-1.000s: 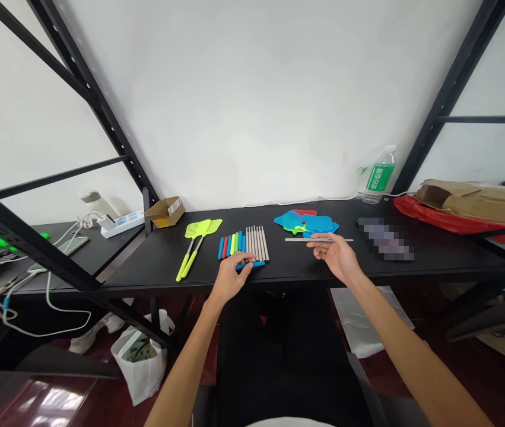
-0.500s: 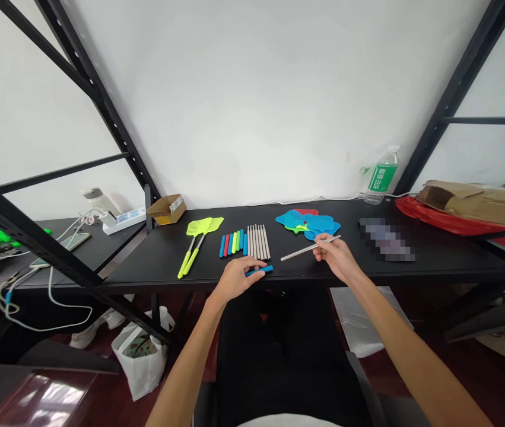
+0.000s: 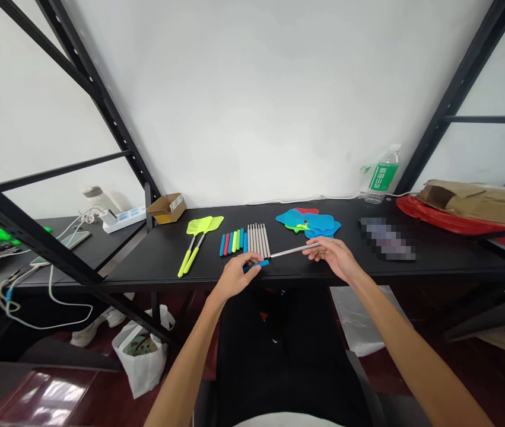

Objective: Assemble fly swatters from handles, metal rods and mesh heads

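My left hand (image 3: 238, 273) is closed on a blue plastic handle (image 3: 261, 264) near the desk's front edge. Between thumb and fingers, my right hand (image 3: 330, 255) holds a thin metal rod (image 3: 288, 251), its far end close to or touching the handle's open end; I cannot tell whether it is inside. A row of metal rods (image 3: 257, 238) lies just beyond the left hand, beside a row of coloured handles (image 3: 233, 242). Loose swatter heads (image 3: 310, 222) in blue, red and green are piled past the right hand. Two yellow-green fly swatters (image 3: 197, 240) with handles lie at the left.
On the black desk (image 3: 145, 261) are a small cardboard box (image 3: 166, 209), a water bottle (image 3: 383, 177) and a pixelated dark item (image 3: 387, 239). Red and brown packaging (image 3: 475, 204) sits at the right. Black shelf posts (image 3: 118, 127) flank the desk. Another person's hand shows at far left.
My right hand has moved left, bringing the metal rod to the blue handle. The handle has tilted and shifted slightly left in my left hand.
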The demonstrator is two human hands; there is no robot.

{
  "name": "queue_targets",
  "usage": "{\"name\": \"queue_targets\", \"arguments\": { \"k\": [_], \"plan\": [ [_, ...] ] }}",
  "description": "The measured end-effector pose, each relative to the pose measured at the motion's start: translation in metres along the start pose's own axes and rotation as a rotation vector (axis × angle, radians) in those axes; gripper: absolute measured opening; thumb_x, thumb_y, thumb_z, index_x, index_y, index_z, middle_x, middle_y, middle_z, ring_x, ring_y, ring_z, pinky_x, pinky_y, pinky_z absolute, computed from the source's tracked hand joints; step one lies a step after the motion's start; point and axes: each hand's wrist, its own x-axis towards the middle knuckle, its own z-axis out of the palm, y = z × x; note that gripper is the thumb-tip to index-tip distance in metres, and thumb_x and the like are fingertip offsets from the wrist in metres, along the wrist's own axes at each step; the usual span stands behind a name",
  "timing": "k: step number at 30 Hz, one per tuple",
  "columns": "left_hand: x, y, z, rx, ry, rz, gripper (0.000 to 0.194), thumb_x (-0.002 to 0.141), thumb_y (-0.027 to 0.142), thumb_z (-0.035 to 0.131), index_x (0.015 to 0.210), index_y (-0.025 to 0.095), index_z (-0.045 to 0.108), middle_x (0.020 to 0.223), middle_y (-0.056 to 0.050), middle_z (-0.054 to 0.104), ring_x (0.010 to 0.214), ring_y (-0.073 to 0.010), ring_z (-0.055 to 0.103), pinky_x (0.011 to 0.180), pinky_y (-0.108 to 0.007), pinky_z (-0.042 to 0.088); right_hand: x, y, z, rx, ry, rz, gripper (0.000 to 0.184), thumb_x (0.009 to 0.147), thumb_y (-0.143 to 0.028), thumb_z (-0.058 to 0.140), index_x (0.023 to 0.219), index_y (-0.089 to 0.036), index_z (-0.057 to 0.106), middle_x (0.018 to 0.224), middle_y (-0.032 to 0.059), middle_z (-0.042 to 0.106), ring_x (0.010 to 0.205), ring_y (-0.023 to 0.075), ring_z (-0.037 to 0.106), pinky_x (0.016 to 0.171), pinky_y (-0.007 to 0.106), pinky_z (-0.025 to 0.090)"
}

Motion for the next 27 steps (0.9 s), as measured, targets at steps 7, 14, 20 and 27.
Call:
{"name": "queue_targets", "arguments": {
  "k": [7, 14, 20, 27],
  "plan": [
    [0.0003, 0.0018, -0.0023, 0.031, -0.038, -0.026, 0.028, 0.093, 0.032, 0.054, 0.113, 0.023, 0.071, 0.089, -0.002, 0.070, 0.082, -0.0177, 0.062, 0.077, -0.026, 0.045, -0.0019, -0.0001, 0.0005, -0.132, -0.081, -0.007, 0.026, 0.086, -0.040, 0.067, 0.098, -0.019, 0.078, 0.091, 0.0113, 0.079, 0.076, 0.0196, 0.068, 0.067, 0.030, 0.046],
    [0.0011, 0.0058, -0.0059, 0.069, -0.074, -0.038, 0.036, 0.094, 0.032, 0.048, 0.120, 0.024, 0.072, 0.084, -0.002, 0.072, 0.082, -0.0191, 0.064, 0.076, -0.026, 0.045, -0.0031, -0.0007, 0.0018, -0.179, -0.106, -0.023, 0.024, 0.088, -0.039, 0.065, 0.100, -0.020, 0.073, 0.091, 0.0105, 0.079, 0.074, 0.0199, 0.066, 0.068, 0.032, 0.046],
    [0.0006, 0.0072, -0.0062, 0.088, -0.075, -0.035, 0.033, 0.093, 0.033, 0.050, 0.113, 0.025, 0.075, 0.083, -0.001, 0.072, 0.076, -0.0175, 0.062, 0.072, -0.025, 0.045, -0.0031, -0.0013, 0.0031, -0.211, -0.130, -0.029, 0.025, 0.089, -0.039, 0.064, 0.100, -0.019, 0.073, 0.092, 0.0111, 0.078, 0.074, 0.0193, 0.065, 0.068, 0.031, 0.047],
    [-0.0006, 0.0074, -0.0052, 0.097, -0.073, -0.019, 0.034, 0.092, 0.046, 0.055, 0.108, 0.025, 0.076, 0.101, -0.002, 0.075, 0.084, -0.0187, 0.065, 0.077, -0.026, 0.047, -0.0030, -0.0002, 0.0024, -0.226, -0.144, -0.023, 0.026, 0.088, -0.041, 0.066, 0.101, -0.019, 0.074, 0.092, 0.0106, 0.079, 0.075, 0.0192, 0.066, 0.068, 0.031, 0.047]
  ]
}}
